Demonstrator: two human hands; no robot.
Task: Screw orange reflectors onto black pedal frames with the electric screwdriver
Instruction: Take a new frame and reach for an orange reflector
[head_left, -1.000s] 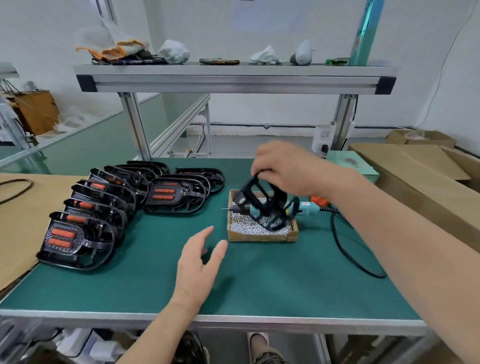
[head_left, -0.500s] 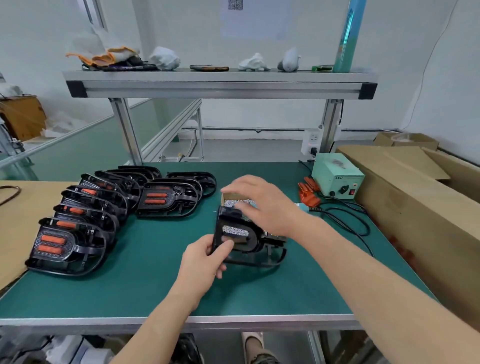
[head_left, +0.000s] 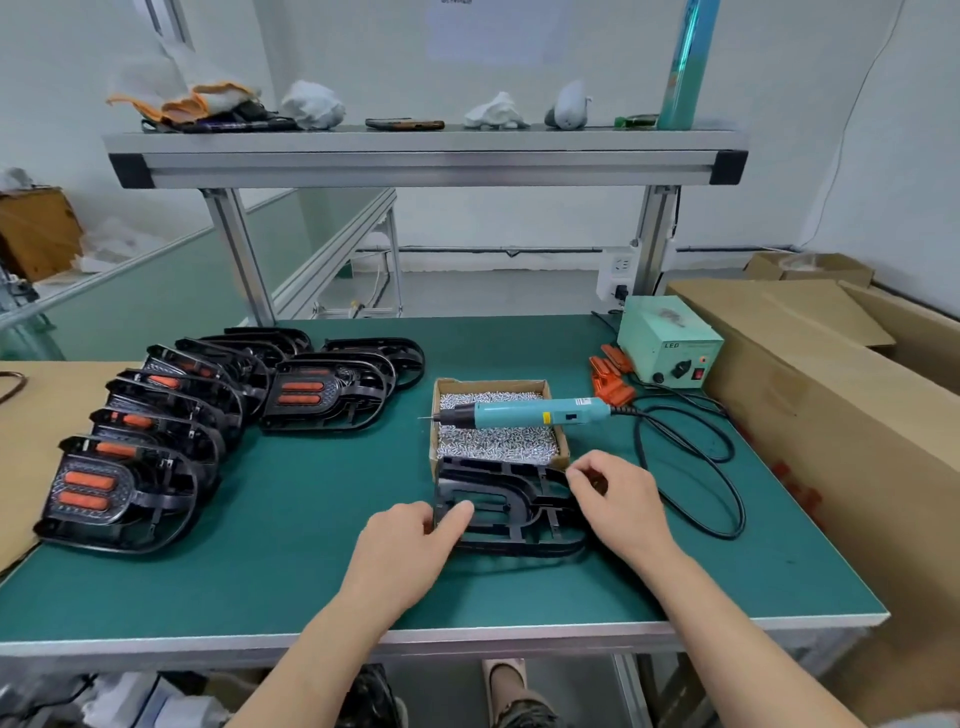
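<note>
A bare black pedal frame (head_left: 511, 506) lies flat on the green mat just in front of the screw box. My left hand (head_left: 410, 545) grips its left end, thumb on top. My right hand (head_left: 618, 499) rests against its right end with fingers curled at the edge. The teal electric screwdriver (head_left: 524, 414) lies across the cardboard box of screws (head_left: 493, 441), untouched. Loose orange reflectors (head_left: 610, 376) sit beside the power unit. Several pedal frames fitted with orange reflectors (head_left: 171, 426) are stacked in rows at the left.
A mint-green power supply (head_left: 670, 338) stands at the back right, its black cable (head_left: 691, 467) looping over the mat. Large cardboard boxes (head_left: 831, 389) border the right side. An aluminium shelf (head_left: 415, 156) with rags and a phone spans overhead. Brown cardboard (head_left: 31, 415) covers the left.
My right hand carried the black frame down from above the screw box and laid it flat on the mat; my left hand came up and took hold of its left end.
</note>
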